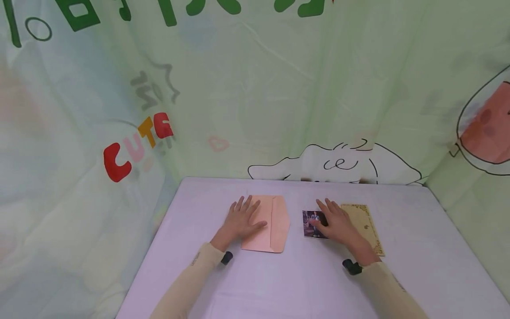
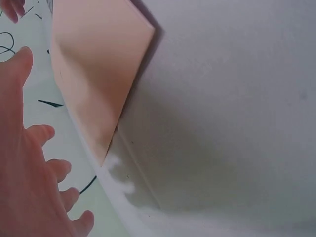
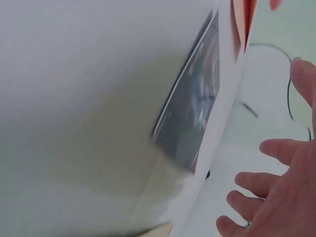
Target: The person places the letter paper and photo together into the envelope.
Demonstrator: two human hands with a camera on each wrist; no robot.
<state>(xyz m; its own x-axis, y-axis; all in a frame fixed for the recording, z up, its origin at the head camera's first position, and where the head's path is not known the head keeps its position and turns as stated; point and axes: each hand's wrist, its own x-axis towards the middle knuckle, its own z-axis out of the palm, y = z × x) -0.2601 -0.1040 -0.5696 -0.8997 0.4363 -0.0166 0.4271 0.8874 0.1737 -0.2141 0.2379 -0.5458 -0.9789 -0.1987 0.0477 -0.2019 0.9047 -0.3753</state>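
Beneath hands (image 1: 242, 220): one envelope (image 1: 277, 225), one photo (image 1: 312, 232)

My right hand (image 3: 290, 195) hovers, fingers apart, beside the photo (image 3: 190, 101). Near one end of the photo lies peach paper (image 3: 241, 20); near its other end, a pale yellow card (image 3: 160, 230).

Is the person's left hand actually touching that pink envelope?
Apart. The left wrist view shows it: a strip of pale backdrop is visible between the left hand and the pink envelope.
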